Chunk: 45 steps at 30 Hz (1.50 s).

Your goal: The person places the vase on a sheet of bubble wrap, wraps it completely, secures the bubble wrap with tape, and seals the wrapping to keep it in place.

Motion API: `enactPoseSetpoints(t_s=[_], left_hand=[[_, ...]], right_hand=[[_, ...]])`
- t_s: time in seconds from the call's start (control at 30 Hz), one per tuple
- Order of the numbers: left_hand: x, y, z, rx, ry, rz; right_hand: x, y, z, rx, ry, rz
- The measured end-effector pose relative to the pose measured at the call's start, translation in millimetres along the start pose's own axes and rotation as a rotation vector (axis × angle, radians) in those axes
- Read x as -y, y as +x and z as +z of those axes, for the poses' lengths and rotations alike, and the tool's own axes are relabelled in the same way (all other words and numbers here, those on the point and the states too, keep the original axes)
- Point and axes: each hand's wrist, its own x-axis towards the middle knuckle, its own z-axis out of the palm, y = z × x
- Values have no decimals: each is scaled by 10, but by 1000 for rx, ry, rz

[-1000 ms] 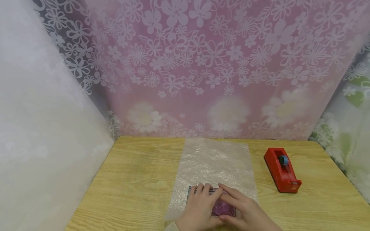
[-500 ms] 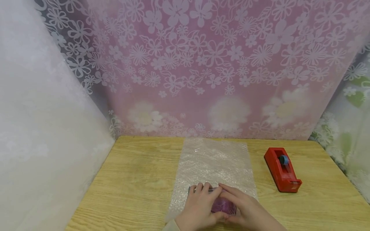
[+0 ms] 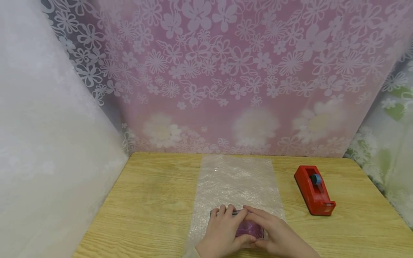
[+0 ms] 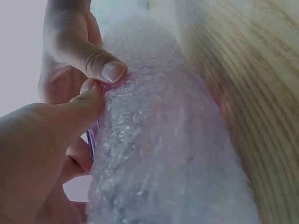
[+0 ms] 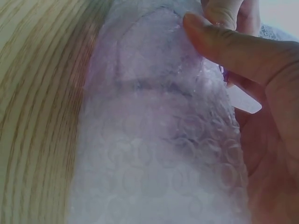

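Soft light leaves small glints on the bubble wrap [image 3: 238, 182], which looks hazy in both wrist views.

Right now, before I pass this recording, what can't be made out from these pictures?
Head view: much of the glossy purple block-like object, hidden by the left hand and right hand.
Both wrist views: its fine detail, clouded by the clear plastic bubble wrap.
Head view: the right forearm, cut off by the bottom edge.
Head view: any lettering on the red plastic tape dispenser, too small to tell.
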Motion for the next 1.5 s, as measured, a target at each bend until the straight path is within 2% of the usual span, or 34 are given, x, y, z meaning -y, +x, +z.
enactPoseSetpoints(t_s=[0.2,0.33,0.4,0.5,0.63,0.83,0.9,0.97,1.07,1.17,1.37,1.43,1.5], left_hand=[[-12,-9,39,-19,41,18],[-32,-19,51,-93,127,63],[-50,-25,48,-167,178,95],[-95,-43,43,-312,236,147],[-167,-83,70,-489,289,198],[-220,-73,157,-791,319,261],[-213,-60,185,-858,338,290],[-203,-66,218,-861,353,309],[-194,-88,286,-818,386,301],[-195,-109,373,-761,414,272],[-240,-144,474,-605,475,200],[-238,-142,497,-593,493,203],[-229,-126,521,-614,495,213]], right_hand=[[-11,-3,2,-2,-2,-8],[-14,13,3,-17,-3,-22],[-15,24,3,-27,-2,-33],[-14,35,3,-46,4,-46],[-4,41,1,-36,27,-19],[-36,64,-21,-22,43,-1],[-57,81,-28,-22,53,-6],[-76,101,-34,-17,69,-7],[-100,132,-48,-6,108,-4],[-135,154,-59,1,127,-1],[-210,192,-98,42,179,44],[-223,205,-112,58,194,53],[-240,213,-124,70,209,63]])
